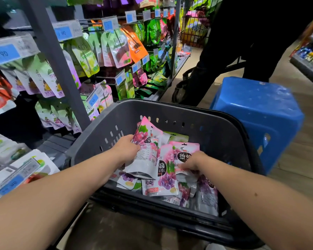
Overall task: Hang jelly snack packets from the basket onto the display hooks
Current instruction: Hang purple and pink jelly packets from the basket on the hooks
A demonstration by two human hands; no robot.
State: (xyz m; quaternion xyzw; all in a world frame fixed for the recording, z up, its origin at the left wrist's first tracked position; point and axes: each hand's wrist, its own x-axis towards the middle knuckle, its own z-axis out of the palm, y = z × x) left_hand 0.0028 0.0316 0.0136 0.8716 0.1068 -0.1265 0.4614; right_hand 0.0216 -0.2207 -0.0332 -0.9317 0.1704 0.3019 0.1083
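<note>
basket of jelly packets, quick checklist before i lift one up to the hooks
1. The left hand grips a grape packet: ok.
2. The right hand has a packet pinched: cannot tell, its fingertips are hidden.
3. Hang hole on the gripped packet in sight: cannot tell.
4. More packets lie in the basket: ok.
5. Matching hanging grape packets on the display to aim for: ok.
6. Free room in front of them: cannot tell.
</note>
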